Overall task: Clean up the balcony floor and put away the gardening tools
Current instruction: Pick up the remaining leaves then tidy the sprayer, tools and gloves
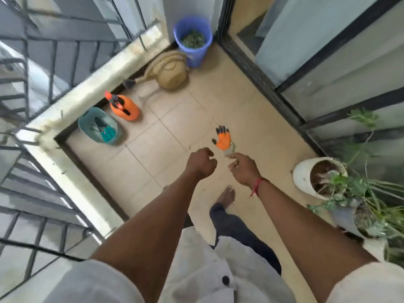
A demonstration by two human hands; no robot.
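Both hands hang empty over a glove on the balcony floor.
The left hand (201, 162) is curled into a loose fist and holds nothing. The right hand (242, 169) is half curled with the forefinger out and also holds nothing. The orange glove (223, 139) with black tips lies flat on the tiles (175, 127), just beyond the hands in this view. At the far left by the ledge stands a teal basket (86, 127) with tools (105, 131) in it, and an orange sprayer (125, 107) just beside it. Farther off are a tan watering can (169, 71) and a blue bucket (194, 54) of green scraps. A white pot (303, 176) with a plant stands on the near right.
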